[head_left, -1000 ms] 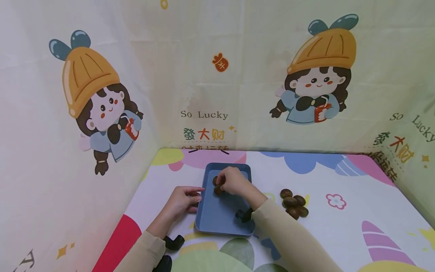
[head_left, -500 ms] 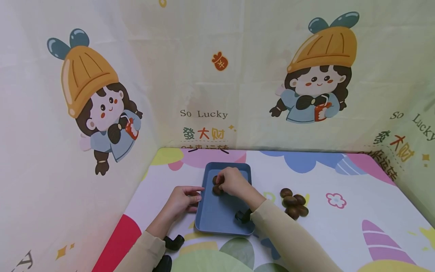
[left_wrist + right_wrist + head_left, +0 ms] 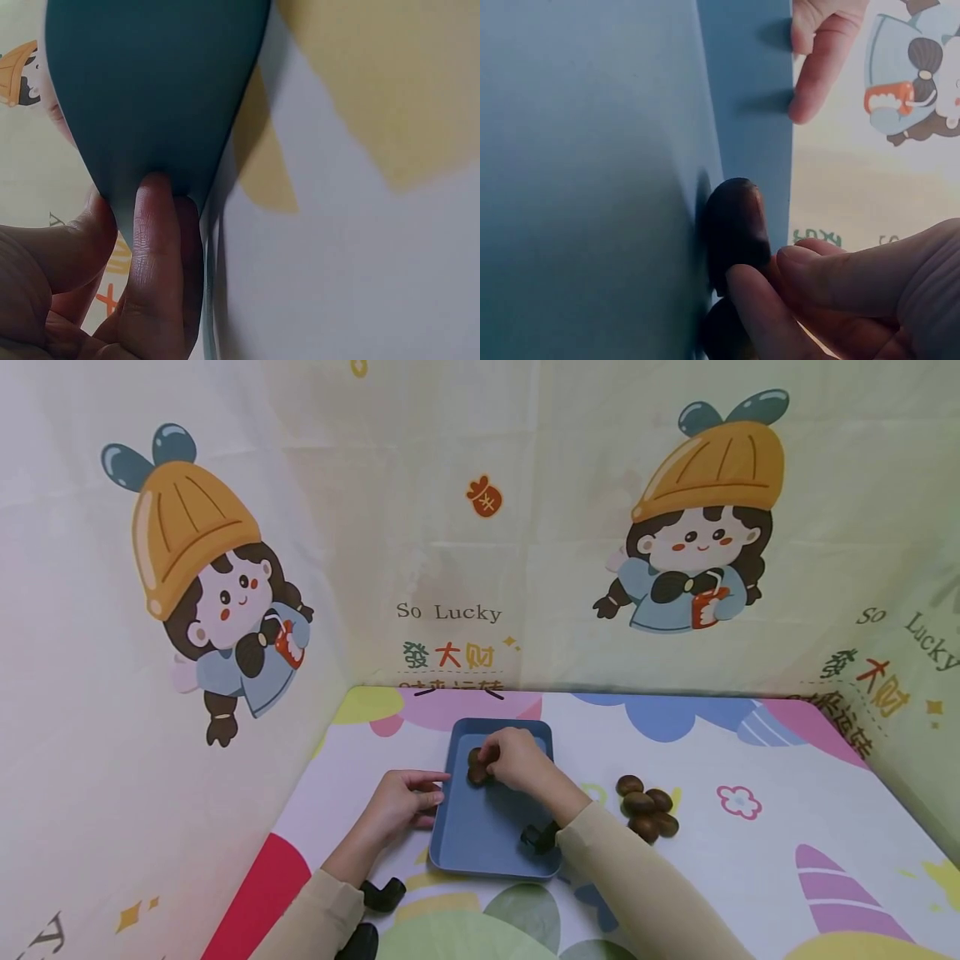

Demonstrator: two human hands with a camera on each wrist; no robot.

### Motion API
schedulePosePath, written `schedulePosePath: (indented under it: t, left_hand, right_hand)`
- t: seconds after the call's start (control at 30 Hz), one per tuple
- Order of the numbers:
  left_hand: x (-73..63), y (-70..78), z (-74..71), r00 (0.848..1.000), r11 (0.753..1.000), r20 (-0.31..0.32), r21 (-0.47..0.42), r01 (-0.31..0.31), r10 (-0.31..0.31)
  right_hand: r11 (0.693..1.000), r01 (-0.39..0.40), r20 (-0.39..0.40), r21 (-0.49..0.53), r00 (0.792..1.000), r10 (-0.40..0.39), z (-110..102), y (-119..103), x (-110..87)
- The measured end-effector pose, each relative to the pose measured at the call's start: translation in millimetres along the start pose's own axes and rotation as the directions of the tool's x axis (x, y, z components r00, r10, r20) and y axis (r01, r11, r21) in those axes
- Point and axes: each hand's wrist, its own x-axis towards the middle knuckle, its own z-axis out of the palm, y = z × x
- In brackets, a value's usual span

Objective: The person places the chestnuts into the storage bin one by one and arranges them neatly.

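Grasping a glossy, dark brown, oval nut [image 3: 477, 776] at one end between thumb and bent fingers with the right hand [image 3: 513, 758]. Reaching for this from the right, over the shallow, blue, rounded rectangular tray [image 3: 491, 843]. Keeping the nut low inside, close to the left wall, in the far half. Just beyond, also near the left wall, a second dark brown nut [image 3: 474, 757], partly covered by the fingers in the head view. Cannot tell for sure about contact between the two.

Touching the outside of the tray's left edge with the left hand [image 3: 405, 797], fingers extended, thumb apart from them, nothing clasped. Pressing one straight finger [image 3: 156, 225] flat to the outer wall in the left wrist view.

To the right of the tray, well apart from it, a small cluster of similar brown nuts [image 3: 648, 810], bunched and touching on the white, colourfully printed tabletop [image 3: 720, 893]. Also near the wrists, black curved fittings [image 3: 385, 896], below beige sleeves [image 3: 645, 872]. Behind everything, a cream cloth backdrop [image 3: 570, 527] with cartoon figures in orange hats [image 3: 708, 468] and printed lettering.
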Motion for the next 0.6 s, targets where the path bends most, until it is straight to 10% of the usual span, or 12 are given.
schedulePosePath:
  t: [0.6]
  left_hand:
    - [3.5, -2.9, -0.6, 1.000, 1.000, 0.007, -0.023, -0.010, 0.011]
  right_hand:
    - [0.960, -0.061, -0.005, 0.274, 0.998, 0.065, -19.1, 7.8, -5.9]
